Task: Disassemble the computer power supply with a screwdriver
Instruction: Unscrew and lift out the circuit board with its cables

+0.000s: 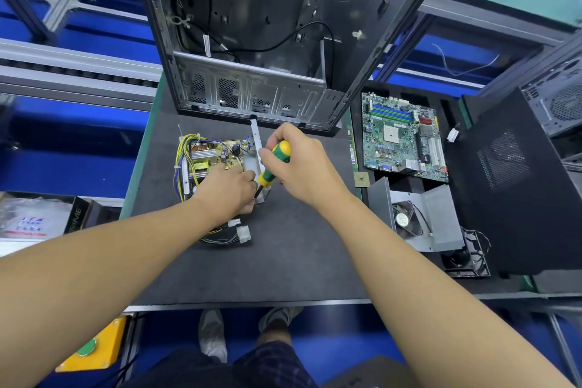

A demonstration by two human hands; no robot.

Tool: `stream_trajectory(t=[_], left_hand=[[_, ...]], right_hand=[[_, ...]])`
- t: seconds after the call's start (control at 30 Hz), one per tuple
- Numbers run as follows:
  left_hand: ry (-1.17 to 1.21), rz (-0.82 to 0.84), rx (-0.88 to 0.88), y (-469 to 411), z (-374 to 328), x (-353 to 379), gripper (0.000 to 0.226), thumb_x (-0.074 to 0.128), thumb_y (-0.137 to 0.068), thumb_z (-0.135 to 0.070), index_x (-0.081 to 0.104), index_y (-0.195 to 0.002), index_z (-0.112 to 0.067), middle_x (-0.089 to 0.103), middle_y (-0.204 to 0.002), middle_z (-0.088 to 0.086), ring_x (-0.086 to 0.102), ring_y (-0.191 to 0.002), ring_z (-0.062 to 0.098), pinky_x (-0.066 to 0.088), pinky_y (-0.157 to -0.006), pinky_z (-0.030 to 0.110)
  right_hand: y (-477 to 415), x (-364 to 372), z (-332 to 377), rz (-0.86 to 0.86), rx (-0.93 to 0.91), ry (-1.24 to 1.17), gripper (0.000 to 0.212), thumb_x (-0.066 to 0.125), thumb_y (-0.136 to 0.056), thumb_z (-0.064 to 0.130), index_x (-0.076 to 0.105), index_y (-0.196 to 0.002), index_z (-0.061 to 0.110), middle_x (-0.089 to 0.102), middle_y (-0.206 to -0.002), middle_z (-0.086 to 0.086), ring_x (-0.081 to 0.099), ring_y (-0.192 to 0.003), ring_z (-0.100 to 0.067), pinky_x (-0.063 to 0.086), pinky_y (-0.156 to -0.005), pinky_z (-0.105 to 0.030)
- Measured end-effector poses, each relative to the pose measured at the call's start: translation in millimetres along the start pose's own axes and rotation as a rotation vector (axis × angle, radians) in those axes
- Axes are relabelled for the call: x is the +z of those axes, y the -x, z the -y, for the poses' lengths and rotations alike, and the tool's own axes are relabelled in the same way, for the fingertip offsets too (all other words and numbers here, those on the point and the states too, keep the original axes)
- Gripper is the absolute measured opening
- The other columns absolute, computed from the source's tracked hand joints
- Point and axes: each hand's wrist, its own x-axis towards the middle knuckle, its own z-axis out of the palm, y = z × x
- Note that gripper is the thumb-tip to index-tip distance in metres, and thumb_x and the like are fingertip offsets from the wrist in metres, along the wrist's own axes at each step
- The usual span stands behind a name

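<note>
Progress: roughly mid-way, my read. Open grey sheet-metal power supply housing (217,167) sits on the dark grey foam-topped worktop (299,261), left of centre, at 6 o'clock from the gutted steel PC tower chassis (252,41). Top is already off, and the brown circuit board with heatsinks, yellow transformer and coil is exposed. The folded grey metal cover with a black fan (419,220) at 4 o'clock of the supply looks like the removed lid. The board is still seated in the housing, and the yellow/black wire loom with white plug (244,234) is still attached at 6 o'clock. Remaining, I'd guess: board screws, lift the board, free the loom. Right hand (302,164) is wrapped fully round the green-and-yellow-handled screwdriver (275,164), shaft angled down to the housing's 4 o'clock corner with the tip hidden. Left hand (230,189) lies over the near side of the housing, fingers bent beside the shaft; can't tell whether it pinches the shaft, grips the housing or only steadies. Green motherboard (403,135) is parked at 3 o'clock, small square CPU chip (361,179) just beside it. Writing: black carton (77,214) at 8 o'clock shows partial "…RIME"; the blue/red print beside it is blurred. Board silkscreens are too small to read. No label visible on the supply.
</note>
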Motion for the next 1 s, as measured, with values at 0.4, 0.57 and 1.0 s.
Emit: stream_trajectory(t=[0.4, 0.57, 1.0], left_hand=[[0.855, -0.172, -0.228, 4, 18, -39, 0.013, 0.073, -0.074, -0.010, 0.063, -0.072, -0.018, 0.061, -0.075, -0.008, 0.062, -0.073, 0.020, 0.051, -0.070, 0.035], [1.150, -0.403, -0.449, 8, 19, -58, 0.020, 0.074, -0.077, -0.011, 0.063, -0.072, -0.027, 0.068, -0.070, -0.014, 0.063, -0.064, 0.003, 0.051, -0.069, 0.020], [1.599, 0.641, -0.245, -60, -212, -102, 0.008, 0.063, -0.093, -0.003, 0.067, -0.087, 0.001, 0.072, -0.084, 0.018, 0.070, -0.071, 0.023, 0.059, -0.065, 0.030]], right_hand=[[-1, -43, 15, -0.150, -0.051, -0.101, 0.015, 0.062, -0.086, 0.031, 0.050, -0.078, 0.030, 0.068, -0.068, 0.004, 0.059, -0.054, -0.007, 0.046, -0.047, -0.029], [8, -88, 19, -0.324, -0.053, -0.081, 0.013, 0.062, -0.082, 0.032, 0.051, -0.077, 0.026, 0.067, -0.071, -0.002, 0.067, -0.072, -0.024, 0.055, -0.067, -0.045], [93, -192, -46, -0.521, 0.250, 0.172, 0.013, 0.059, -0.087, 0.031, 0.049, -0.083, 0.024, 0.066, -0.074, -0.004, 0.062, -0.060, -0.023, 0.053, -0.054, -0.039]])
